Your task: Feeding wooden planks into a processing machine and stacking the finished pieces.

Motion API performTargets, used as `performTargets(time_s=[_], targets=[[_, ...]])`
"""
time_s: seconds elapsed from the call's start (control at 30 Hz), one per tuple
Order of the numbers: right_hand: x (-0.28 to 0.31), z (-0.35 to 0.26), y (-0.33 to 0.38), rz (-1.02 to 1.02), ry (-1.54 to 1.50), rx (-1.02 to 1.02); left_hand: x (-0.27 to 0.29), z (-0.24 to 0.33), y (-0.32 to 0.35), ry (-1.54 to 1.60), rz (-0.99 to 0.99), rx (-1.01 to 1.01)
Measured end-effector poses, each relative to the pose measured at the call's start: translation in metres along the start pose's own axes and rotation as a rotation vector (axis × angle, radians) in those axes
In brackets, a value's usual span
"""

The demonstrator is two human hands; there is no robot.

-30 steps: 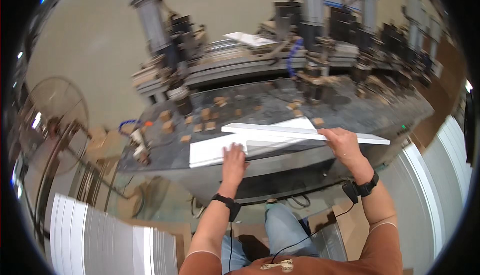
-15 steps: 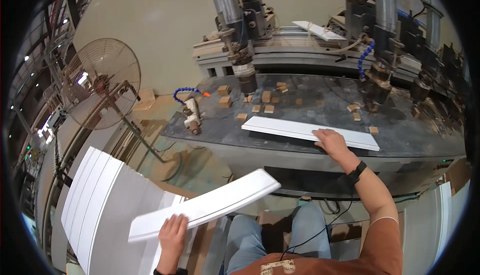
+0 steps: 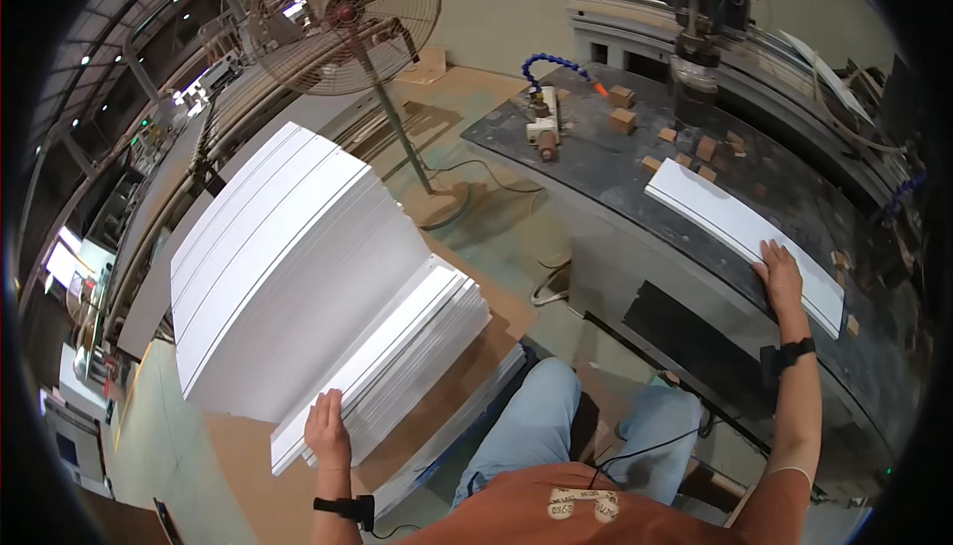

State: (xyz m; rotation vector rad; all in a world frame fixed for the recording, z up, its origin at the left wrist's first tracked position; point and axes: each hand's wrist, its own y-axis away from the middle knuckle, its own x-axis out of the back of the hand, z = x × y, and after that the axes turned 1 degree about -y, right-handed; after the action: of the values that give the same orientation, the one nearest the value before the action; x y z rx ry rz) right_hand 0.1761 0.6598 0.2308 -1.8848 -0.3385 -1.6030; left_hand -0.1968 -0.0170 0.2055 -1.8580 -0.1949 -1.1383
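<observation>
Two long white grooved panels are under my hands. On the left, one panel lies along the top of the lower stack. My left hand closes over its near end, thumb hidden. To the right, the other panel rests flat on the dark machine table. My right hand grips that panel toward its near end, fingers on top and thumb at the edge facing me. Beside the lower stack rises a taller stack of white panels.
Small wooden blocks are scattered across the table under a vertical machine head. A blue jointed hose with an orange tip stands at the table's far left corner. A large wire-cage fan stands behind the stacks.
My left hand has brought its panel down from mid-air onto the lower stack. My view has swung left. My right hand stays on the panel on the table.
</observation>
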Motion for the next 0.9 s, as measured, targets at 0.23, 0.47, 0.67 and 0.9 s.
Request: performTargets(time_s=[0.23, 0.47, 0.67, 0.9], targets=[[0.0, -0.009, 0.001, -0.019, -0.036, -0.055, -0.015, 0.013, 0.015, 0.109, -0.247, -0.068], [-0.005, -0.012, 0.001, -0.012, -0.074, -0.086, -0.042, -0.004, 0.007, 0.224, -0.215, 0.003], [-0.004, 0.014, 0.009, 0.056, -0.081, -0.024, -0.047, 0.05, -0.035, 0.338, -0.095, 0.003], [-0.032, -0.013, -0.016, 0.12, -0.034, 0.038, -0.068, 0.231, -0.154, 0.814, 0.023, -0.513]])
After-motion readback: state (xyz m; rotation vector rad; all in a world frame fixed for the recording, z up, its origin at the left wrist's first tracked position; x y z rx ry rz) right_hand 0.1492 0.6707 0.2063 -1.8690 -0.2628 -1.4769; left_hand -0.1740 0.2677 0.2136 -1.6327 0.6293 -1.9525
